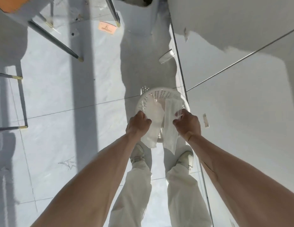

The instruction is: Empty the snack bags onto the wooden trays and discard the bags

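I look straight down at a white perforated plastic waste basket [157, 94] standing on the floor by my feet. My left hand [138, 124] grips one pale, empty snack bag [152, 136] that hangs over the basket's near rim. My right hand [187, 124] grips a second pale, translucent bag [171, 115], which reaches from the basket's mouth down past the rim. Both bags hang limp over the basket. No wooden trays are in view.
A white wall or cabinet face [241, 95] rises close on the right. Grey chair and table legs [54, 40] stand at upper left. Scraps of paper lie on the pale tiled floor, among them an orange card [107, 28] and a folded white piece [166, 56].
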{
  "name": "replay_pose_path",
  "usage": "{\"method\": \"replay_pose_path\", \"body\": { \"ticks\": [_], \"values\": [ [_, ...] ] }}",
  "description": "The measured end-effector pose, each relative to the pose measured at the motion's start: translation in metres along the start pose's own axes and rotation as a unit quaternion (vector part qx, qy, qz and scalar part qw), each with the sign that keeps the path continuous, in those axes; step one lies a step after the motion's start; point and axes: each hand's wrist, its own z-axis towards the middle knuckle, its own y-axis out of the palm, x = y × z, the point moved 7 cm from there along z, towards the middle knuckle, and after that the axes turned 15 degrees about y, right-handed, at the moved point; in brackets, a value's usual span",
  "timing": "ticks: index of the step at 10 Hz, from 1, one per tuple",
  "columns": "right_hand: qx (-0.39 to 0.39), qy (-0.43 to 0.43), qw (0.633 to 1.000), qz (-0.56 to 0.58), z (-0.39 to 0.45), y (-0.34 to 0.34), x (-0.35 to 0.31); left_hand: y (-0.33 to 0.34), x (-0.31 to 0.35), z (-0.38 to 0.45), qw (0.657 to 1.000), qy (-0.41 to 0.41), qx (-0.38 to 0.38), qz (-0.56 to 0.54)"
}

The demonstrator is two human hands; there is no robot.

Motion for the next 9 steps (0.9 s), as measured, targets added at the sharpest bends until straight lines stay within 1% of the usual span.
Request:
{"method": "replay_pose_path", "body": {
  "ticks": [1,2,3,4,6,7,8,9],
  "values": [
    [-0.018,0.008,0.999,-0.025,0.042,0.032,0.002,0.026,-0.018,0.033,1.0,-0.01,-0.006,-0.005],
    [-0.021,0.008,0.998,-0.062,0.095,0.066,-0.004,0.054,-0.036,0.078,1.0,-0.01,-0.011,0.004],
    [-0.019,0.012,0.996,-0.086,0.125,0.085,-0.012,0.07,-0.045,0.106,0.999,-0.017,-0.021,0.018],
    [-0.045,0.018,0.99,-0.129,0.156,0.117,-0.02,0.091,-0.057,0.14,0.996,-0.032,-0.057,0.053],
    [-0.046,0.026,0.991,-0.127,0.191,0.151,-0.01,0.118,-0.074,0.165,0.995,-0.053,-0.066,0.051],
    [-0.055,0.037,0.992,-0.103,0.194,0.155,-0.007,0.123,-0.08,0.165,0.996,-0.065,-0.053,0.009],
    [-0.063,0.04,0.993,-0.095,0.186,0.151,-0.006,0.121,-0.08,0.16,0.996,-0.074,-0.052,0.005],
    [-0.067,0.036,0.992,-0.098,0.175,0.143,-0.004,0.113,-0.075,0.151,0.995,-0.076,-0.053,0.027]
  ]
}}
